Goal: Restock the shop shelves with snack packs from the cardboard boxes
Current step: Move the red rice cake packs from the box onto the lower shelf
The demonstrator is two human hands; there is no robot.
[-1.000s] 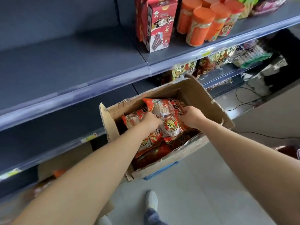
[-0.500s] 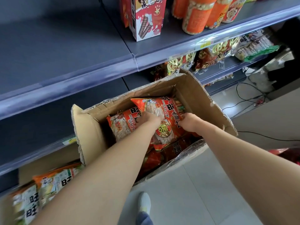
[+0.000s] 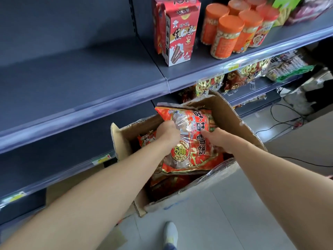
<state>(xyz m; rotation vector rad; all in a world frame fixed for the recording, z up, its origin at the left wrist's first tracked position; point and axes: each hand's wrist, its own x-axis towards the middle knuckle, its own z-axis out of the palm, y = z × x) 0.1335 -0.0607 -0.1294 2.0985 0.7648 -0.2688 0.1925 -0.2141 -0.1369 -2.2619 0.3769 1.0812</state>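
Since half a second ago we have lifted the snack pack [image 3: 191, 145] higher. Its far edge now stands above the back rim of the cardboard box [image 3: 227, 114], and our view has tipped up to take in more of the upper shelf.

At far left run the dark grey shelves [image 3: 72, 82] with their clear price rails. Our left hand [image 3: 166, 132] grips the upper left part of the pack, fingers curled into the plastic. Below that hand, another red pack [image 3: 146, 139] lies in the box.

The held pack is glossy red-orange. It has a clear window showing pale contents, a round gold badge near its lower left and large characters down its right side. Its long axis runs away from us, the top edge pointing up towards the shelves and leaning a little left. The near end hangs low over the packs left in the box.

Our right hand [image 3: 218, 139] clamps the pack's right edge, thumb on the printed face. We cannot see the other fingers behind it.

Further right, on the upper shelf, stand red cartons [image 3: 177, 33] and orange-lidded jars [image 3: 227, 37].
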